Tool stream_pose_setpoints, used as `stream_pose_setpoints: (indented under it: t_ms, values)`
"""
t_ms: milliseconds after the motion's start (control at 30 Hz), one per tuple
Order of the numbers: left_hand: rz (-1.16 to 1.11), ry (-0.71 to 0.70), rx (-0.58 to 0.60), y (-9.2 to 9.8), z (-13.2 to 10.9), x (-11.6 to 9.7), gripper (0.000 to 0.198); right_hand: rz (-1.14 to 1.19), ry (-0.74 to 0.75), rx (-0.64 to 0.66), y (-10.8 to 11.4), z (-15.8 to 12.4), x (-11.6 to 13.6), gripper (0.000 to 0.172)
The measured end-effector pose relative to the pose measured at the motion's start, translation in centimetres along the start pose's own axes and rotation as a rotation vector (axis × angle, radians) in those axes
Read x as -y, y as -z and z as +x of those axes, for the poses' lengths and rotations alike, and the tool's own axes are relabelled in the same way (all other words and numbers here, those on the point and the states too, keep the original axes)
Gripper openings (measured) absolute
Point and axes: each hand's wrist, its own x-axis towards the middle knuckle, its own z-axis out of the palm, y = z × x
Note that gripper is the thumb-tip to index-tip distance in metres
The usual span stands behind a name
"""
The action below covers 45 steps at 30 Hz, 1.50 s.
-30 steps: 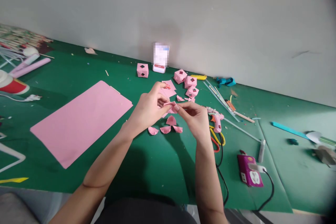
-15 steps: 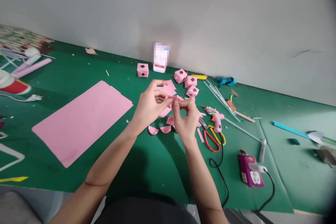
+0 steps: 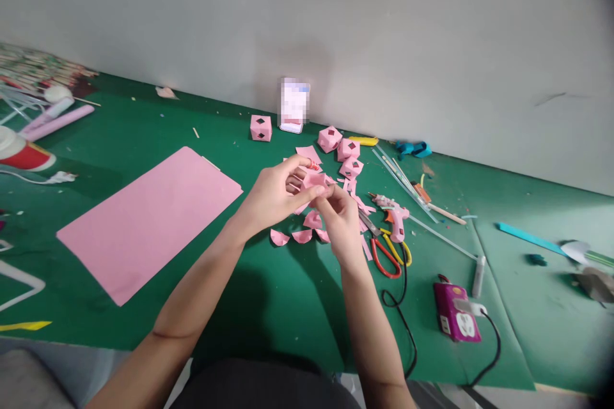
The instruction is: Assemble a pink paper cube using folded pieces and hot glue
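Between my hands, above the table, is a small folded piece of pink paper (image 3: 314, 181). My left hand (image 3: 275, 195) pinches its left side with thumb and fingers. From the right, my right hand (image 3: 341, 217) grips its edge between thumb and fingertips, which partly hide it. Just below lie several curved pink paper pieces (image 3: 302, 237). Flat pink paper pieces (image 3: 308, 154) lie behind my hands. Farther back stand several folded pink paper boxes with diamond-shaped holes (image 3: 329, 139), and one more such box (image 3: 261, 128) sits to the left of the phone.
A large pink sheet (image 3: 151, 223) lies left on the green table. A lit phone (image 3: 293, 105) leans on the wall. On the right are scissors (image 3: 386, 259), a pink glue gun (image 3: 396, 217) and a purple power adapter (image 3: 458, 313) with cables. A red-and-white cup (image 3: 23, 152) lies far left.
The pink paper piece has turned so that more of its folded, hollow shape shows. My right hand has shifted slightly lower, and my left fingers have rearranged around the paper.
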Motion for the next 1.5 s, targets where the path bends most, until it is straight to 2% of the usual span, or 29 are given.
stream_pose_setpoints:
  t_ms: [100, 233, 400, 533, 633, 733, 800, 933, 1000, 1200, 1300, 1400, 1500]
  values:
    - [-0.075, 0.019, 0.026, 0.7, -0.2, -0.3, 0.041, 0.061, 0.000, -0.056, -0.2, -0.2, 0.2, 0.028]
    - [-0.073, 0.062, 0.006, 1.2, -0.4, -0.5, 0.039, 0.044, -0.005, -0.086, -0.4, -0.4, 0.5, 0.023]
    - [0.009, 0.067, -0.117, 0.2, -0.4, -0.5, 0.030, -0.020, 0.039, -0.124, -1.1, -0.7, 0.5, 0.025]
    - [-0.023, 0.067, -0.156, -0.4, -0.2, -0.5, 0.026, -0.026, 0.080, -0.130, -1.8, -0.9, 0.3, 0.027]
    - [-0.085, 0.076, -0.175, -0.3, 0.1, -0.3, 0.025, -0.005, 0.069, -0.104, -1.9, -0.9, 0.1, 0.029]
    - [-0.103, 0.071, -0.200, 0.4, 0.3, -0.2, 0.025, -0.030, 0.020, 0.036, -1.1, -0.7, 0.2, 0.028]
    - [-0.070, 0.074, -0.210, 0.8, 0.2, -0.3, 0.025, -0.089, 0.022, 0.074, -0.1, -0.5, 0.5, 0.027]
    - [0.016, 0.083, -0.182, 0.8, -0.2, -0.7, 0.021, -0.244, 0.212, -0.124, 1.3, -0.2, 1.0, 0.020]
    - [0.051, 0.079, -0.174, 0.4, -0.4, -0.9, 0.021, -0.354, 0.339, -0.174, 1.5, -0.1, 0.9, 0.014]
    - [0.094, 0.057, -0.155, -0.5, -0.6, -0.5, 0.019, -0.647, 0.594, -0.266, 0.7, 0.1, -0.5, 0.013]
    - [0.120, 0.039, -0.187, -0.6, -0.6, -0.3, 0.018, -0.787, 0.699, -0.319, 0.3, 0.2, -1.1, 0.015]
    - [0.134, 0.045, -0.211, -0.4, -0.6, -0.2, 0.020, -0.796, 0.781, -0.291, 0.2, 0.4, -1.4, 0.009]
    - [0.133, 0.045, -0.193, -0.4, -0.5, -0.1, 0.019, -0.776, 0.786, -0.288, 0.1, 0.4, -1.5, 0.008]
